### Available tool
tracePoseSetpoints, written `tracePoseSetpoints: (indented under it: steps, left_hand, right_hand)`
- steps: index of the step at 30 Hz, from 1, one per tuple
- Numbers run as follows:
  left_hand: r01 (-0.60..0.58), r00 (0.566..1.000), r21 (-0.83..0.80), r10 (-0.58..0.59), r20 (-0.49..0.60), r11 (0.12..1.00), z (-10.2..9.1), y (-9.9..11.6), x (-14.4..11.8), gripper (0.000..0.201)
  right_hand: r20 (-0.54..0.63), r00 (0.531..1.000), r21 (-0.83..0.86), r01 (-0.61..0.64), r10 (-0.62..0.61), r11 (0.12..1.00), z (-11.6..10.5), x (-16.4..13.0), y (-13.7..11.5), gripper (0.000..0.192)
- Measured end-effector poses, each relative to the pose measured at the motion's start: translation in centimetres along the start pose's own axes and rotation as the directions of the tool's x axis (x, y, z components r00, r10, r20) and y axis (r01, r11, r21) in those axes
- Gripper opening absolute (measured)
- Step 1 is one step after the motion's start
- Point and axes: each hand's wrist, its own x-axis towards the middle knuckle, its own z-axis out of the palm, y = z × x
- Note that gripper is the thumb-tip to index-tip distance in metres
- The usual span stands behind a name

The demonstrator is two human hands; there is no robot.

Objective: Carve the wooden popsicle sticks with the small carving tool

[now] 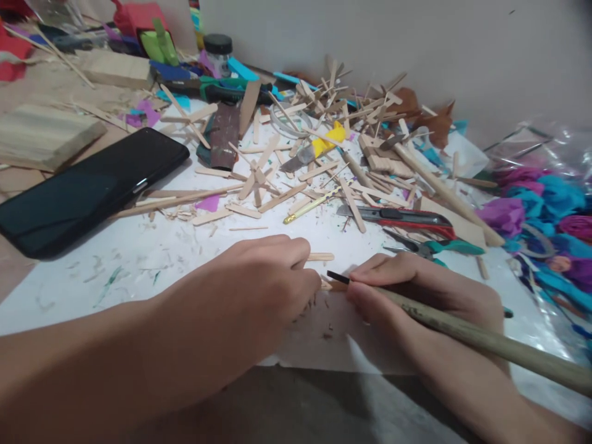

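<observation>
left hand (259,290) curled knuckles-up on white paper (152,259), grip closed down over a small wooden stick piece (320,257), only the tip showing past the fingers. right hand (416,293) just beside it, grip wrapped tight round a long tool with a dull greenish handle (485,340); dark blade tip (337,277) pointing left, meeting the wood right at the left fingertips. handle running back off the lower right edge. small dark shavings on the paper under both hands.

beyond the hands, near: red utility knife (407,217) and teal-handled pliers (444,248), lying side by side. farther back, heap of craft sticks (324,123) spread across the worktop (287,401), yellow scrap (329,138) among them. black phone (87,188) face up at the left, well apart from the hands. wooden blocks (46,132) behind it. crepe paper flowers (546,209), purple and blue, in clear plastic at the right. dark-lidded jar (218,52) by the wall.
</observation>
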Motion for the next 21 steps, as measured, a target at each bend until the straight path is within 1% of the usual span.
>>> tracePoseSetpoints:
  steps: [2,5,7,8,10,12,15,17,19,21]
  left_hand:
    - [-0.04,0.999,0.025,0.041,-0.013,0.999,0.1,0.0,-0.1,0.026]
    - [-0.099,0.994,0.049,0.101,-0.034,0.994,0.1,-0.1,-0.1,0.026]
    - [-0.117,0.992,0.066,0.12,-0.046,0.991,0.1,-0.2,-0.2,0.025]
    - [-0.121,0.991,0.075,0.124,-0.051,0.99,0.1,-0.2,-0.2,0.025]
    - [-0.14,0.987,0.102,0.147,-0.06,0.985,0.2,-0.3,-0.1,0.025]
    - [-0.166,0.982,0.148,0.177,-0.062,0.975,0.3,-0.3,0.0,0.026]
    - [-0.188,0.979,0.219,0.2,-0.033,0.958,0.3,-0.3,0.1,0.028]
    - [-0.183,0.982,0.213,0.191,-0.017,0.96,0.2,-0.3,0.1,0.029]
    - [-0.171,0.985,0.193,0.175,-0.005,0.966,0.1,-0.3,0.1,0.028]
    - [-0.15,0.988,0.192,0.154,-0.002,0.97,-0.1,-0.3,0.1,0.026]
  right_hand:
    - [0.015,1.0,0.011,-0.025,0.024,1.0,0.1,0.2,0.0,0.005]
    - [-0.016,0.997,0.068,-0.072,0.073,0.995,0.3,0.7,0.0,0.005]
    - [-0.037,0.997,0.132,-0.065,0.071,0.989,0.2,1.1,0.2,0.006]
    - [-0.025,0.998,0.152,-0.062,0.066,0.986,0.0,1.3,0.3,0.008]
    - [0.037,0.997,0.17,-0.074,0.068,0.983,-0.3,1.5,0.8,0.007]
    - [0.105,0.988,0.236,-0.132,0.109,0.963,-0.6,1.4,1.3,0.003]
    - [0.169,0.968,0.388,-0.239,0.186,0.89,-0.5,0.9,1.7,0.022]
    - [0.194,0.957,0.376,-0.274,0.214,0.885,-0.2,0.6,1.6,0.03]
    - [0.211,0.954,0.306,-0.273,0.215,0.912,-0.1,0.6,1.2,0.033]
    - [0.204,0.957,0.275,-0.259,0.207,0.926,0.1,0.6,1.1,0.034]
